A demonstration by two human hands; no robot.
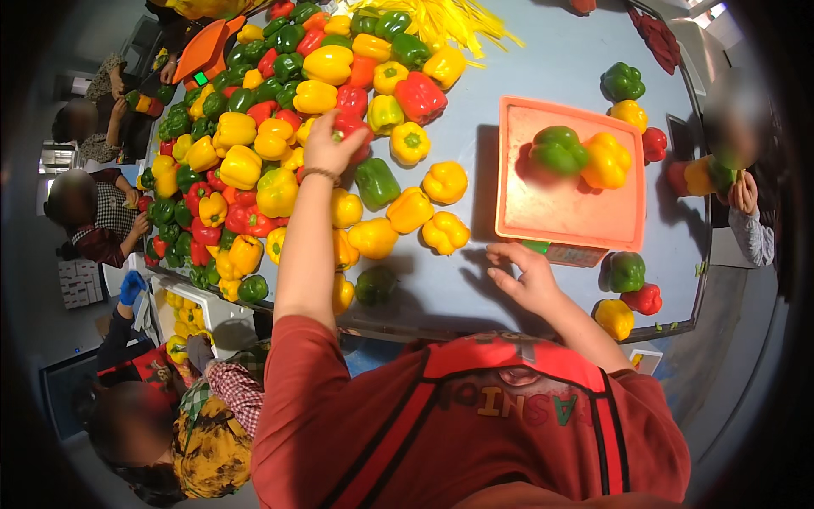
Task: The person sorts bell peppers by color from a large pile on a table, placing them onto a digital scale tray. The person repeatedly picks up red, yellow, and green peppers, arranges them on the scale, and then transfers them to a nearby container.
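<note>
My left hand [332, 145] reaches into the big heap of bell peppers, its thumb and fingers around a red bell pepper [357, 141]. The pepper is partly hidden by the hand. My right hand [524, 275] hovers by the near edge of an orange plastic tray [572, 219], holding nothing, fingers apart and slightly bent. In the tray are a blurred green bell pepper [559, 151] and a yellow bell pepper [607, 160] side by side. The tray sits on a base with a small green panel [537, 245]. Yellow peppers [445, 233] lie between my hands.
Yellow strips [451, 25] lie at the table's far side. Right of the tray are two groups of green, yellow and red peppers, one including a green pepper [623, 81]. An orange scoop-like container [206, 51] stands behind the heap. Several people work around the table.
</note>
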